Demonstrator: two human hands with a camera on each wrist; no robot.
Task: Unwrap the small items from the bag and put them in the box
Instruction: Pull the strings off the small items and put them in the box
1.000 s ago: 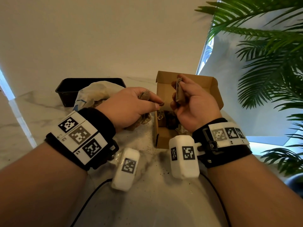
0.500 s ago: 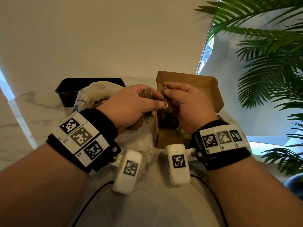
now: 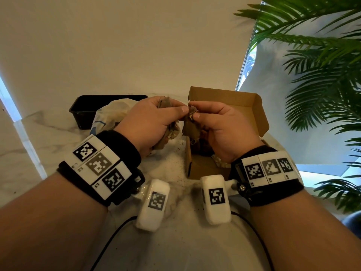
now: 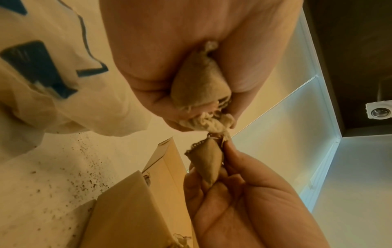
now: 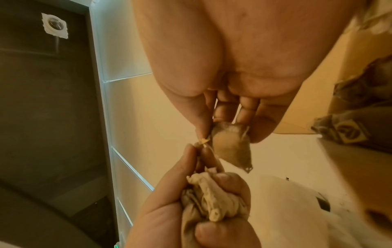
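Above the box's near-left corner, both hands work one small brown packet (image 3: pixel 190 128).

Right hand (image 3: pixel 222 132) pinches the packet's top; left hand (image 3: pixel 150 124) grips a wad of crumpled wrappers (image 5: pixel 208 201) and pinches the same tip. Cardboard box (image 3: pixel 254 114) stands open, holding dark items; white bag (image 3: pixel 109 116) and black tray (image 3: pixel 82 112) lie left — on white marble counter (image 3: pixel 175 241) dusted with dark crumbs. Palm plant (image 3: pixel 322 75) stands right, by a beige wall.

Two hands: left hand (image 3: pixel 154 122), right hand (image 3: pixel 224 130). One open brown cardboard box (image 3: pixel 252 106), one black rectangular plastic tray (image 3: pixel 82 112), one white plastic bag (image 3: pixel 109 114), one small brown wrapped packet (image 4: pixel 208 161), one crumpled beige wrapper wad (image 5: pixel 210 201), one green palm plant (image 3: pixel 322 75).
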